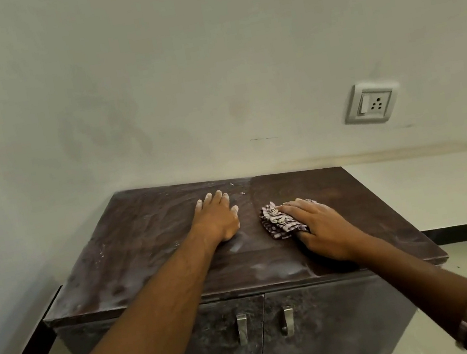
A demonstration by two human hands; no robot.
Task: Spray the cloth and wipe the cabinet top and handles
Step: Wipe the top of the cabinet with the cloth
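On the dusty cabinet top (pixel 150 241), the right hand (pixel 322 226) presses a bunched cloth (pixel 277 220).

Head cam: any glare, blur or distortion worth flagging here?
Head view: soft, even light, no hard glare; faint shadows under the left hand and right hand. Wide-angle bending shows in the slanted cabinet top and tilted wall socket. Cloth pattern slightly soft; forearms at the frame's bottom look smeared.

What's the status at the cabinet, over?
Right hand pressing cloth on cabinet top. Left hand flat on dusty left half. Both handles untouched. Nothing in the way.
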